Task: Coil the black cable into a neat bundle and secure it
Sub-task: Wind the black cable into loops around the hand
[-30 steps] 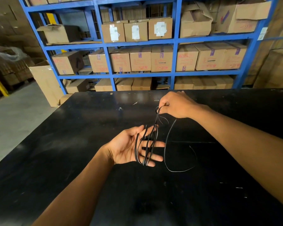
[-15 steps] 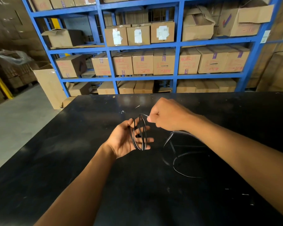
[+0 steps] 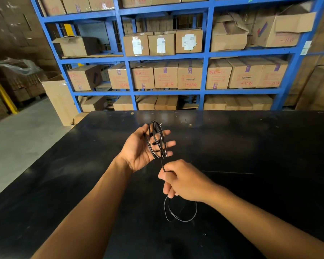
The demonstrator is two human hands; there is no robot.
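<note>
Black table (image 3: pixel 260 146) runs under everything, and nearest on it lies the slack tail (image 3: pixel 183 220) of the cable (image 3: pixel 158 146), a loose loop not yet wound. Just past it the right hand (image 3: pixel 185 182) pinches the strand in curled fingers and leads it up to the left hand (image 3: pixel 137 152), whose fingers are spread straight with several turns slung round them. Coiling looks well along but unfinished, and nothing secures the bundle yet; blue shelves (image 3: pixel 206 55) of boxes (image 3: pixel 166 75) stand beyond.

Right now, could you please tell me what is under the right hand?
Loose loops of black cable show against the black table below the right hand; the stretch inside its grip is hidden.
</note>
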